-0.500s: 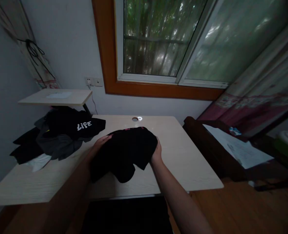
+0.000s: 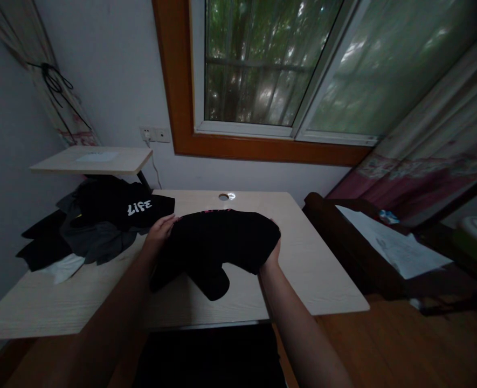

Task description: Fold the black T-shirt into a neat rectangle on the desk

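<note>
A black garment with a trace of pink print at its far edge lies bunched on the light wooden table. My left hand grips its left edge, fingers curled on the cloth. My right hand holds its right edge from underneath, mostly hidden by the fabric. A fold of the garment hangs toward me near the table's front.
A pile of dark clothes, one printed "LiFE", sits on the table's left end with a white cloth. A small shelf juts from the wall. A dark wooden chest with papers stands at right under the window.
Both hands have pulled apart, stretching the black garment wider. My right hand moved right; the garment's right edge now reaches farther across the table.
</note>
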`<action>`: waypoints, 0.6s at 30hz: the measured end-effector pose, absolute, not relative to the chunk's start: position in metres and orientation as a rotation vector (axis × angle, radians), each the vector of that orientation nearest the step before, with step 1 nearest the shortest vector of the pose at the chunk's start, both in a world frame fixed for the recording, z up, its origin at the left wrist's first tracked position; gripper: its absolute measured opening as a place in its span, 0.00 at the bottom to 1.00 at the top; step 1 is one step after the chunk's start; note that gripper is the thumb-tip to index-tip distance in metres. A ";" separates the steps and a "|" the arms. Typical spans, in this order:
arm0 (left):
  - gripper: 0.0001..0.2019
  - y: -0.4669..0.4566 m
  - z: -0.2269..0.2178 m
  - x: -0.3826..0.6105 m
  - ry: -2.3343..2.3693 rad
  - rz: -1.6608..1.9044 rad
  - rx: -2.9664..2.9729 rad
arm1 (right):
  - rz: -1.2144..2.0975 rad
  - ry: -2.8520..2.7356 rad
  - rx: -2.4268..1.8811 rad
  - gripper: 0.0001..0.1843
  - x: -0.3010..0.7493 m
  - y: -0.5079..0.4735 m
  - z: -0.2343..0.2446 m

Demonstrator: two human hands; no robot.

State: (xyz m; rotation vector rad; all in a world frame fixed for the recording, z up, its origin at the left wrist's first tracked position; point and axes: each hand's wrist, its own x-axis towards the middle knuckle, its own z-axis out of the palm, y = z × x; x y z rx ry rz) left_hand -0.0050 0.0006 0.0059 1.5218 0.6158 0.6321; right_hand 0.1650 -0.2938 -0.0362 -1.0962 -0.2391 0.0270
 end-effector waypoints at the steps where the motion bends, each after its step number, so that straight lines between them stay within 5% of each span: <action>1: 0.25 0.000 0.009 -0.008 0.619 0.654 1.547 | 0.019 -0.252 -1.105 0.31 0.164 -0.293 -0.035; 9: 0.14 -0.032 0.043 -0.046 0.192 0.775 2.358 | -0.049 -0.201 -1.116 0.27 0.158 -0.284 -0.037; 13: 0.27 -0.063 0.039 -0.057 0.004 0.600 2.701 | -0.065 -0.154 -1.226 0.36 0.159 -0.282 -0.042; 18: 0.39 -0.070 0.018 -0.058 0.036 0.478 2.921 | -0.064 -0.181 -1.189 0.21 0.167 -0.285 -0.045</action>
